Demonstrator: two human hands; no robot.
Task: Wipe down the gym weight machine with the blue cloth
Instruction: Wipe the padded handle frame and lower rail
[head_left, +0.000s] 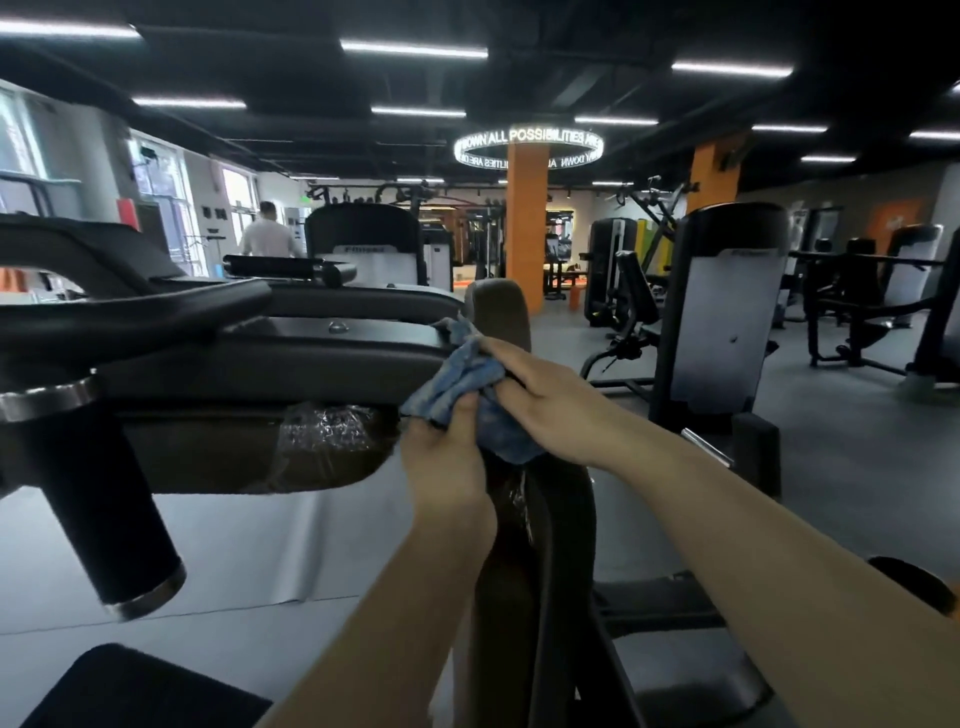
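Note:
A crumpled blue cloth (457, 376) lies bunched against the right end of the dark grey weight machine's horizontal arm (291, 358), where it meets the upright pad (498, 306). My left hand (447, 447) grips the cloth's lower part from below, thumb up against it. My right hand (540, 384) reaches in from the right and holds the cloth's upper side, fingers laid over it. Part of the cloth hangs down between both hands.
A black roller handle with metal rings (98, 493) juts down at the left. Plastic wrap (327, 426) covers the pad under the arm. Other machines (727, 312) stand to the right, an orange pillar (527, 218) behind, and a person (267, 231) far back left.

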